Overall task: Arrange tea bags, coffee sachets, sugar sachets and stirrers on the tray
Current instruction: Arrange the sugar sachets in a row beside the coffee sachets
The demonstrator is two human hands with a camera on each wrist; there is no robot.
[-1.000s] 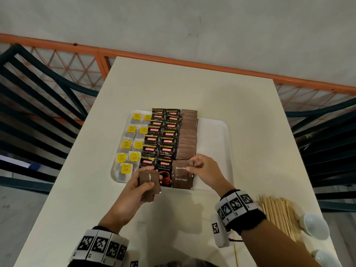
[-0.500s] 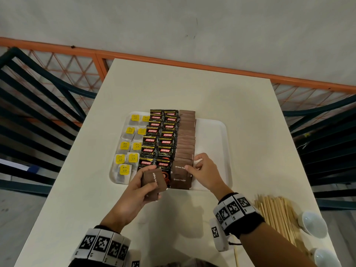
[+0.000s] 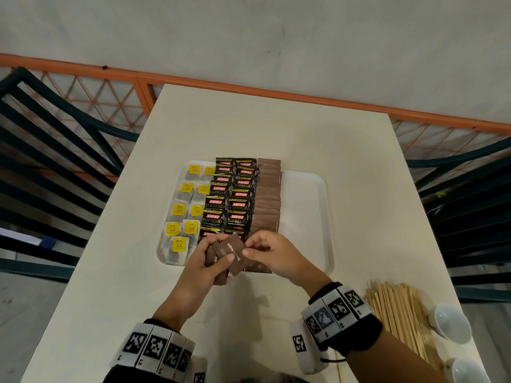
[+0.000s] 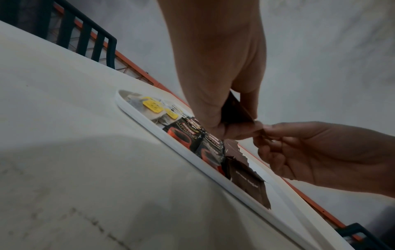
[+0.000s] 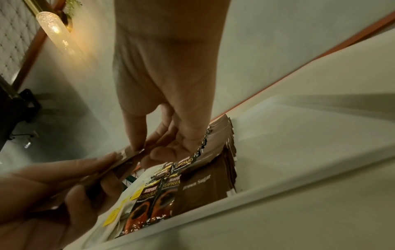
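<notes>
My left hand (image 3: 206,262) grips a small stack of brown sugar sachets (image 3: 225,258) just above the near edge of the white tray (image 3: 304,217), while my right hand (image 3: 272,254) pinches the top sachet's edge. On the tray lie tea bags (image 3: 182,217), coffee sachets (image 3: 229,200) and a row of sugar sachets (image 3: 268,197); the wooden stirrers (image 3: 398,313) rest on the table (image 3: 276,128) to my right

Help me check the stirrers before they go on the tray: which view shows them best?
The head view. It shows the stirrers as a pile of pale sticks on the table, right of the tray and beside the right hand's wrist. Neither wrist view shows them at all.
</notes>
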